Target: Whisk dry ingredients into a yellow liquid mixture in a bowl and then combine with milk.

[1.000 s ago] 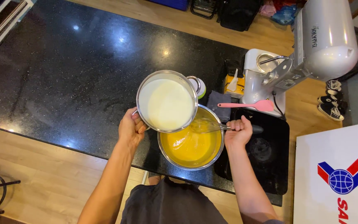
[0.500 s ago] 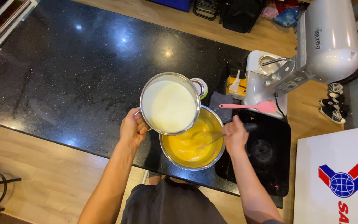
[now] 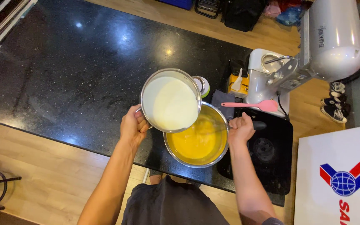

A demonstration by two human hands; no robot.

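— Looked heavy, that pot [image 3: 171, 101] of white liquid, held tilted at 10 o'clock over the bowl [image 3: 196, 137]?
— Judged heavy and sloshy, yes; stiff steel, probably slick. Best taken by the side handle, where the left hand [image 3: 133, 126] was clamped shut at the pot's 8 o'clock.
— And the bowl of yellow mix?
— Sat on the black counter [image 3: 63, 71], rim under the pot's lip. Likely lighter, prone to sliding, smooth-walled.
— Right hand [image 3: 240, 130]?
— Fist closed on a whisk [image 3: 213, 129] at the bowl's 3 o'clock; wires blurred in the mix, hard to make out.
— Anything hidden?
— Pot handle covered by the palm. Cup [image 3: 203, 84] at 1 o'clock half behind the pot. Stand mixer [image 3: 326, 41] cut off at the top edge. Could not tell whether liquid was leaving the lip.
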